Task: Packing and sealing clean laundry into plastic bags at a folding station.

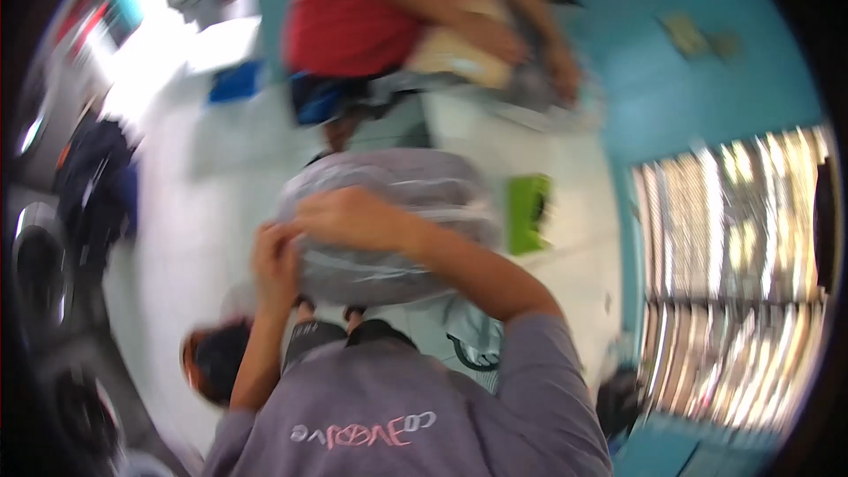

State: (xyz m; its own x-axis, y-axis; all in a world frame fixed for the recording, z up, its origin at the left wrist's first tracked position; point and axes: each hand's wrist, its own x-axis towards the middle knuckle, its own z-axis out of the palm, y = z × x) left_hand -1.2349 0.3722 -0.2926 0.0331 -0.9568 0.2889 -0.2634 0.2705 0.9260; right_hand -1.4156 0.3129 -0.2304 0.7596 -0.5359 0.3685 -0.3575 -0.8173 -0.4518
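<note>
A bulky grey bundle (397,172) in clear, shiny plastic wrapping lies across the view in front of my torso. My left hand (275,268) is at the left end of it, with fingertips pinching the edge of the plastic. Reaching across the top of the bundle, my right hand (351,218) meets the left one at that same end, its fingers also closed on the plastic. Motion blur hides the exact grip of the fingertips. What the wrapping contains looks like soft grey fabric.
Across from me a person in a red shirt (371,20) handles beige cloth (457,56) and grey fabric (530,79). A green flat item (527,212) lies right of the bundle. Dark clothing (93,192) and round-doored machines (40,265) line the left; a slatted window (735,225) is at right.
</note>
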